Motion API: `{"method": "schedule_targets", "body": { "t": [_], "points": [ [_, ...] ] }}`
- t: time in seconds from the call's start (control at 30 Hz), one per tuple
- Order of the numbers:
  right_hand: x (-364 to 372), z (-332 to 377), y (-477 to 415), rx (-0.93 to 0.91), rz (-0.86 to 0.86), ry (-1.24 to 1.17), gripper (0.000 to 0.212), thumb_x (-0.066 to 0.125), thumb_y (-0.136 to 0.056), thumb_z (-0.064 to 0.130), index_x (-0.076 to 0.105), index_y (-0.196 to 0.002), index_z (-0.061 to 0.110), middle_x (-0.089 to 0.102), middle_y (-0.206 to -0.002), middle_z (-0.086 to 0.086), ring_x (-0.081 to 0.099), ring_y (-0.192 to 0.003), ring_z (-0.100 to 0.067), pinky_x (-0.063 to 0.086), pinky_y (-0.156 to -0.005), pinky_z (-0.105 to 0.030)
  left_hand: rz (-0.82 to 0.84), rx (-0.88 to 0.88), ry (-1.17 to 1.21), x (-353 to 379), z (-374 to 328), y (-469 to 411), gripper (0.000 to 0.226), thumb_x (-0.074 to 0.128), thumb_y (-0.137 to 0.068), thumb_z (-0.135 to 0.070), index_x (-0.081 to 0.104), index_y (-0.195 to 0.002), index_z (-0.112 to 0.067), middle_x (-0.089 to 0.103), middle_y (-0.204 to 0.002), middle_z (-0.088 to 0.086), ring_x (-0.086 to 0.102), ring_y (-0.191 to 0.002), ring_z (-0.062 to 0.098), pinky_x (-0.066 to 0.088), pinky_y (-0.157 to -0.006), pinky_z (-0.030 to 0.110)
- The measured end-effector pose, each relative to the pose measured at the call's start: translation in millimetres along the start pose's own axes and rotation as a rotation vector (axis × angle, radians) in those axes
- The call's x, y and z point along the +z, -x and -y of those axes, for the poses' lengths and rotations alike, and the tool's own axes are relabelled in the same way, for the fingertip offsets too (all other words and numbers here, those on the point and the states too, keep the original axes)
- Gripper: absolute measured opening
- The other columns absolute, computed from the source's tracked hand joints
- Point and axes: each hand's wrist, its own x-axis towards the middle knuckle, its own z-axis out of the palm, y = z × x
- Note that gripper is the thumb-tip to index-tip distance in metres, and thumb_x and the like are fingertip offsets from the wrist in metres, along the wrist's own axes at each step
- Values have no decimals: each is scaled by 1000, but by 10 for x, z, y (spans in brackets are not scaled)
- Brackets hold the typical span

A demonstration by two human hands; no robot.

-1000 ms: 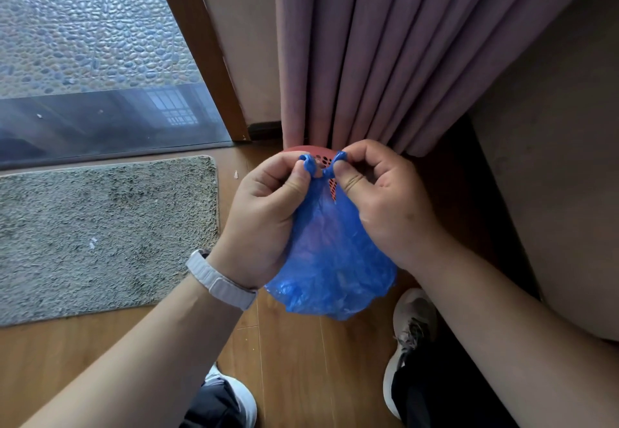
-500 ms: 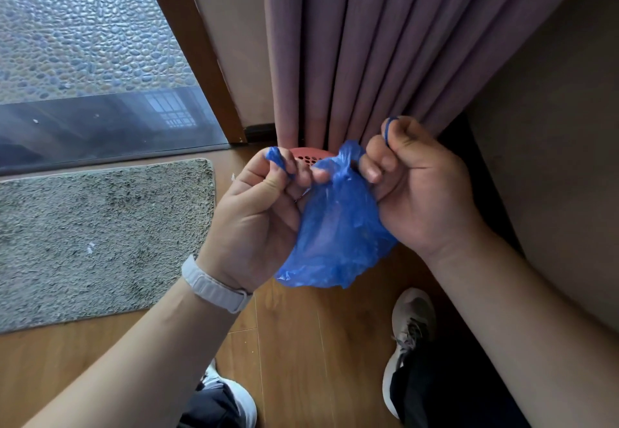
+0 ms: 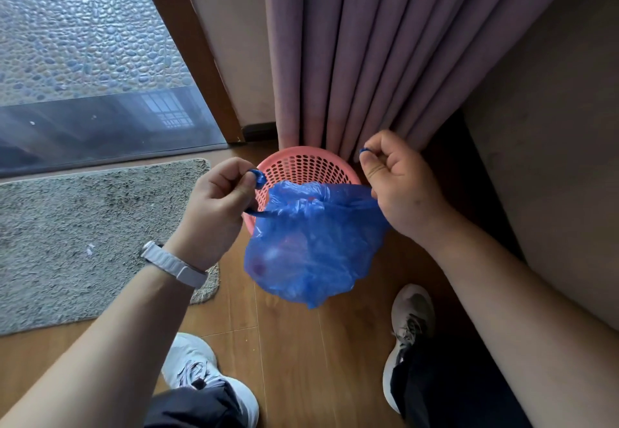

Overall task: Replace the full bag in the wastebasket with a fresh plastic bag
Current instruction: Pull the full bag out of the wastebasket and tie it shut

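Observation:
A full blue plastic bag [image 3: 311, 246] hangs in the air in front of me, its mouth gathered and its two twisted ends stretched sideways. My left hand [image 3: 217, 206] grips the left end, and my right hand [image 3: 398, 183] grips the right end. Behind the bag stands a pink perforated wastebasket [image 3: 303, 166] on the wooden floor, against the curtain; no liner shows inside it and the bag hides its near rim.
A mauve curtain [image 3: 361, 52] hangs behind the basket. A grey mat [image 3: 87, 233] lies on the floor to the left, by the glass door [image 3: 83, 59]. A beige wall [image 3: 552, 159] runs along the right. My two shoes [image 3: 410, 330] stand below the bag.
My hands have pulled apart, drawing the bag's two ends sideways. The bag hangs lower, and more of the pink wastebasket shows behind it.

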Motion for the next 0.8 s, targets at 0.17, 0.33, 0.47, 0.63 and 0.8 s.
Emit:
{"method": "schedule_targets", "body": {
  "t": [0.17, 0.33, 0.47, 0.63, 0.8],
  "points": [
    [-99, -56, -6, -8, -52, 80, 17, 46, -100, 13, 48, -83, 12, 44, -54, 11, 45, -50, -1, 35, -49, -15, -42, 35, -12, -127, -15, -3, 13, 56, -80, -30, 67, -74, -31, 55, -63, -12, 46, -54, 7, 39, -64, 37],
    [-74, -75, -31, 35, -79, -52, 13, 48, -96, 17, 52, -84, 17, 50, -59, 10, 49, -55, -4, 50, -60, -34, -114, 58, 4, -144, 1, -8, 20, 54, -89, -18, 64, -73, -26, 54, -61, -8, 47, -56, 12, 39, -64, 39],
    [44, 16, 10, -19, 37, -78, 10, 52, -91, 21, 57, -83, 17, 58, -77, 1, 57, -74, -11, 51, -71, -31, -123, 74, -4, -65, -20, -4, 10, 62, -85, -25, 65, -76, -24, 62, -69, 2, 54, -71, 25, 44, -73, 47],
    [210, 155, 76, -53, 152, -159, 9, 60, -89, 18, 59, -80, 21, 59, -72, 10, 57, -69, -2, 47, -66, -19, -156, 89, -124, 89, -13, -5, 26, 67, -81, -32, 51, -72, -13, 46, -71, 23, 43, -68, 27, 43, -65, 55],
    [230, 249, 108, -15, 244, -257, 8, 60, -83, 17, 61, -83, 9, 64, -77, -10, 60, -73, -13, 51, -66, -24, -171, 63, -107, 160, -99, -2, 30, 73, -77, -24, 49, -60, -18, 41, -60, 6, 33, -55, 14, 29, -50, 26]
  ]
}}
